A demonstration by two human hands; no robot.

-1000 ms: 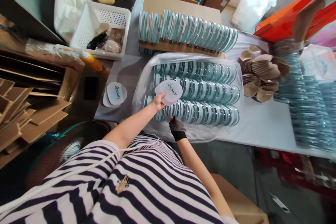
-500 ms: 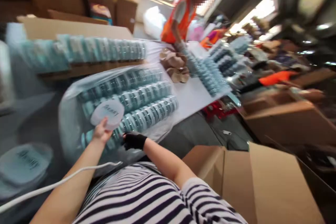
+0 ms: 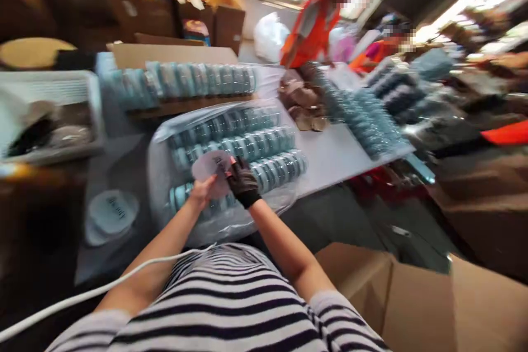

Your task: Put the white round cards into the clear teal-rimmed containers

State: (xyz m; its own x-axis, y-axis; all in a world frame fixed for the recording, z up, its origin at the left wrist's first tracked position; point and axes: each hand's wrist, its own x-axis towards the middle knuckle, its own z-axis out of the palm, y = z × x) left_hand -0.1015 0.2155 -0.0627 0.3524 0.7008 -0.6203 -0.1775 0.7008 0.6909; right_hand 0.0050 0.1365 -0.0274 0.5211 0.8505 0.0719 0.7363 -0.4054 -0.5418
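My left hand (image 3: 202, 193) pinches the lower edge of a pale oval card (image 3: 211, 167) with dark lettering. My right hand (image 3: 242, 181), in a dark glove, is closed on the card's right edge. Both hands hover over a clear plastic bag (image 3: 165, 148) that holds three rows of teal round tins (image 3: 264, 143). The picture is smeared by motion.
More oval cards (image 3: 111, 213) lie on the grey table at left. A white basket (image 3: 53, 115) stands at far left. A cardboard tray of teal tins (image 3: 190, 80) sits behind the bag. A person in orange (image 3: 313, 27) works at the far end. An open cardboard box (image 3: 433, 297) is at lower right.
The camera swung up and to the right, then partly back. My gloved right hand came up from the bag's near edge and took hold of the card that my left hand holds.
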